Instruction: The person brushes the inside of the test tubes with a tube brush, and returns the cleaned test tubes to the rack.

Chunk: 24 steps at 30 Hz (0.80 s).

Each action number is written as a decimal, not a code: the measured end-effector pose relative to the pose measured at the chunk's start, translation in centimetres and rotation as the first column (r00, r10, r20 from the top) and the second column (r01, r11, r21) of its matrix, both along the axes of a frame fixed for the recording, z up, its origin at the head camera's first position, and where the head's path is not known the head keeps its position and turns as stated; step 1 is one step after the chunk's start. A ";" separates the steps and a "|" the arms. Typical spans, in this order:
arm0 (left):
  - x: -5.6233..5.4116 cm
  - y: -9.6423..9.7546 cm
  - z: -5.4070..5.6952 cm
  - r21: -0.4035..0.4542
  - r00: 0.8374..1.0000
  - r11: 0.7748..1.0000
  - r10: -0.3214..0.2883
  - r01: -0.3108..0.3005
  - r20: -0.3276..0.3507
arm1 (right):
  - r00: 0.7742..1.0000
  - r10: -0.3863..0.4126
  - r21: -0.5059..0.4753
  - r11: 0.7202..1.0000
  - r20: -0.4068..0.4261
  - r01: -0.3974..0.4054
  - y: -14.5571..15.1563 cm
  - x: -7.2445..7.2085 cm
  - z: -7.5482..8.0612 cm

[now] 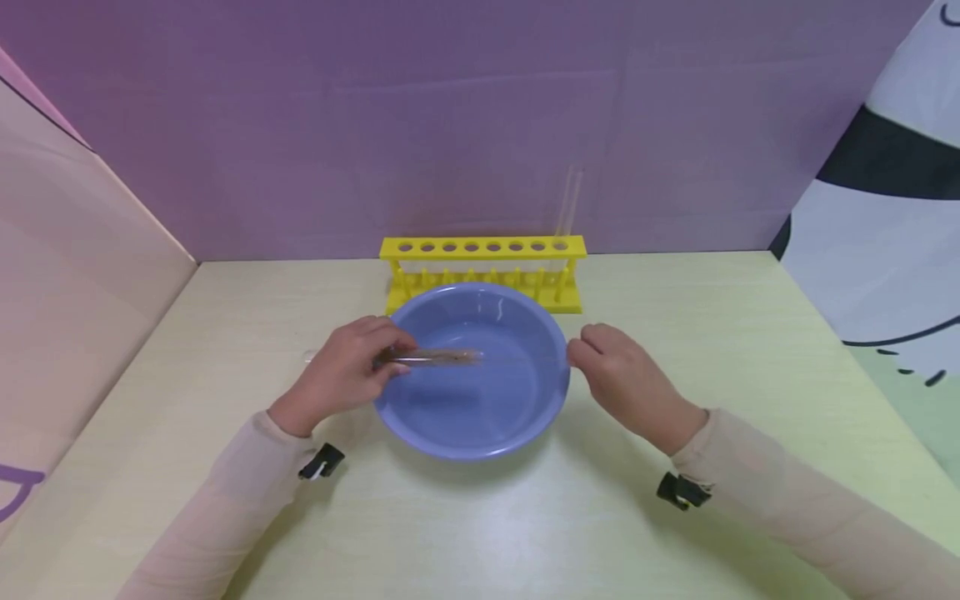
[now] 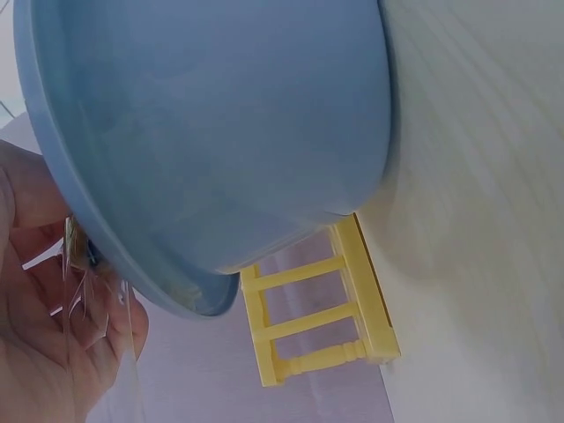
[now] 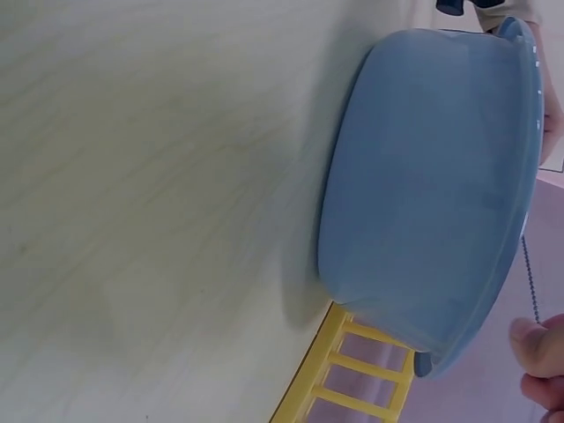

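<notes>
Clear tube (image 1: 431,357), long axis crosswise, points rightward, left hand (image 1: 345,362) gripping it, right hand (image 1: 626,385) pinching twisted wire (image 3: 530,280).

One blue basin (image 1: 495,408) is sitting on one desk (image 1: 480,533), and one eight-holed rack (image 1: 482,255) is standing at the far edge, carrying one tube (image 1: 570,204). One left hand (image 1: 348,364) and one right hand (image 1: 628,383) are holding a second tube (image 1: 427,358) and one brush (image 1: 459,357).
</notes>
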<state>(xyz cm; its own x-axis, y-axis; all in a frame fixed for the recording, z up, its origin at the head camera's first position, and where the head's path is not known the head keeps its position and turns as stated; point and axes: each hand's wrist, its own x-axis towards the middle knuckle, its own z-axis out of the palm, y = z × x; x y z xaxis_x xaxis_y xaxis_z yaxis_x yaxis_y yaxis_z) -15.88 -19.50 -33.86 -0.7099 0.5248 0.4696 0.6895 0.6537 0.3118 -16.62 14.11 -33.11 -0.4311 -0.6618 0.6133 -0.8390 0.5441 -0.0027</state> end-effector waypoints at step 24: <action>0.2 0.0 0.4 0.014 0.997 1.000 0.005 -0.006 0.078 | 0.969 0.091 -0.024 0.995 -0.228 -0.099 -0.9 -0.2 -0.3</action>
<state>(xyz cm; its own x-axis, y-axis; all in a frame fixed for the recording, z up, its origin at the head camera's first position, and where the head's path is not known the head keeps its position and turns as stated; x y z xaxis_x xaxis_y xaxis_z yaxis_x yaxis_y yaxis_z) -15.68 -19.46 -33.42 -0.7475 0.5141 0.4207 0.6591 0.6526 0.3737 -16.81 13.23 -33.43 -0.2149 -0.6695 0.7111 -0.8677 0.4650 0.1756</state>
